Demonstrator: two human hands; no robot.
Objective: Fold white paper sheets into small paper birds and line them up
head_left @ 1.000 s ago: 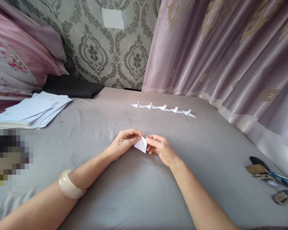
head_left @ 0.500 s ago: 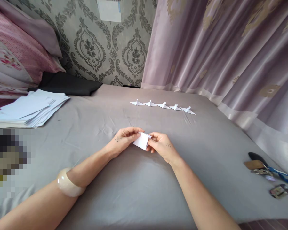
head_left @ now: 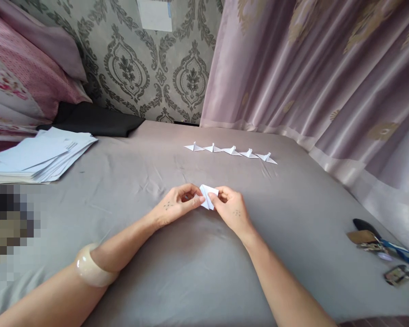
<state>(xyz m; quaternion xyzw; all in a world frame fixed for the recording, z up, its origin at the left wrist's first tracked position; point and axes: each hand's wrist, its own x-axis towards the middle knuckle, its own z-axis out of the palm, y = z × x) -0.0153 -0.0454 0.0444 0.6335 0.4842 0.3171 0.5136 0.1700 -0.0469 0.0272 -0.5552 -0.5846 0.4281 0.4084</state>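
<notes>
Between my two hands is a small folded piece of white paper (head_left: 208,198), with a slanting crease or layer edge across its face. My left hand (head_left: 179,203) pinches its left side, the thumb on the near face and the fingers behind. On the right, my right hand (head_left: 232,206) grips the paper the same way, thumb pressed on its face. Farther back lies a row of several white folded-paper birds (head_left: 232,150), their wings spread and nearly touching one another.
A stack of white paper sheets (head_left: 41,156) lies at the left, by a black folded item (head_left: 95,120). Keys with a brown tag and blue strap (head_left: 368,240) sit at the right, near a small dark object (head_left: 398,275). Grey cloth (head_left: 177,281) covers the surface.
The paper has been turned, and a slanting layer edge now shows on its face. My right thumb has moved onto that face; my left fingers have slid toward its left edge.
</notes>
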